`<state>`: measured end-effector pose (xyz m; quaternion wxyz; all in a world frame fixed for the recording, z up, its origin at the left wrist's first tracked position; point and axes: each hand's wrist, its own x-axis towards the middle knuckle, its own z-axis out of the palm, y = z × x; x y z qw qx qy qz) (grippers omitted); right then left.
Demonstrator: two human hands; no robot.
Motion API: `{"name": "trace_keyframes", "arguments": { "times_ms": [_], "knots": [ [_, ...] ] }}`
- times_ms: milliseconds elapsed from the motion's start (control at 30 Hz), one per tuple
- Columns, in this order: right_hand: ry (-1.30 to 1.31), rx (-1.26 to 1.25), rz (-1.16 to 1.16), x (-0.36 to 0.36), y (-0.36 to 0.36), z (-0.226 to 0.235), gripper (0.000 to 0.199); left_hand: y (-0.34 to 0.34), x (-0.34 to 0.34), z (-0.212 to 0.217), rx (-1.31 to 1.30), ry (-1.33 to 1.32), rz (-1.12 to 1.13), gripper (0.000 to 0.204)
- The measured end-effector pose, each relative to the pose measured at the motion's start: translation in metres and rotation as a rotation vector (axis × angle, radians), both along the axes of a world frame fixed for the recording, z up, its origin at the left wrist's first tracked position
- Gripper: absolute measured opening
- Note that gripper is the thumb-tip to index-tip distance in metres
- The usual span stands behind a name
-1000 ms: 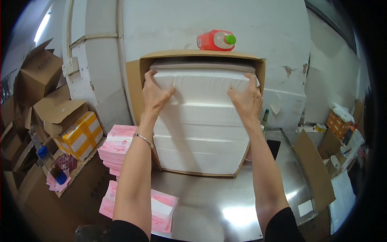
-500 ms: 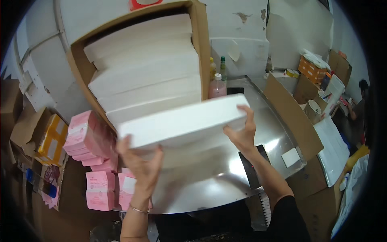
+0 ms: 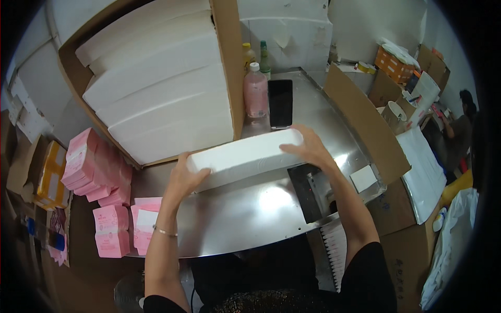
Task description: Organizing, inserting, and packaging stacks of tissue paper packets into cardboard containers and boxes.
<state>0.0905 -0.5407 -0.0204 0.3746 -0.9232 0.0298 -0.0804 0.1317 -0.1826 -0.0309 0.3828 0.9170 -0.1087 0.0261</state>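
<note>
A long white block (image 3: 248, 154), like a thick stack of sheets, lies crosswise low at the metal table (image 3: 224, 224). My left hand (image 3: 185, 178) grips its left end, thumb on the near upper edge. At the other end my right hand (image 3: 309, 147) clasps it the same way, its far fingers hidden. Whether the block's underside touches the metal I cannot tell. Just behind it stands a cardboard box (image 3: 228, 62), its open side facing me, filled with several similar white stacks (image 3: 162, 94).
Left are piles of pink packets (image 3: 111, 232). Behind the block stand a bottle of pink liquid (image 3: 255, 94) and a dark phone (image 3: 281, 101). A dark flat device (image 3: 307, 194) and small white square block (image 3: 364, 178) lie right, beside a cardboard panel (image 3: 365, 125). Another person (image 3: 459, 130) sits far right.
Both hands have brought the white block down and toward the box's base; it was raised and blurred before. The view has shifted, now showing the whole phone.
</note>
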Motion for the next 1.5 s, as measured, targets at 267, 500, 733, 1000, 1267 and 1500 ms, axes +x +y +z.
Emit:
{"name": "trace_keyframes", "arguments": {
  "times_ms": [267,500,733,1000,1267,1500],
  "knots": [
    [-0.636,-0.285,-0.040,-0.048,0.022,-0.091,0.052,-0.003,-0.064,-0.061,-0.209,-0.205,0.038,0.045],
    [-0.665,-0.292,-0.128,-0.039,0.014,-0.092,0.046,0.007,-0.056,-0.062,-0.297,-0.051,0.060,0.064],
    [-0.336,-1.192,-0.340,-0.086,-0.088,-0.039,0.035,0.017,-0.032,-0.055,-0.349,0.034,0.260,0.089],
    [-0.327,-0.065,0.094,-0.044,0.037,-0.071,0.064,-0.037,-0.013,-0.055,-0.508,0.047,-0.048,0.084],
    [-0.696,-0.368,-0.190,-0.032,0.016,-0.080,0.051,-0.007,-0.005,-0.060,-0.572,0.133,-0.001,0.089],
    [-0.185,-0.992,-0.091,-0.040,-0.015,-0.050,0.064,-0.024,-0.001,-0.024,-0.148,0.115,0.047,0.096]
  ]
}}
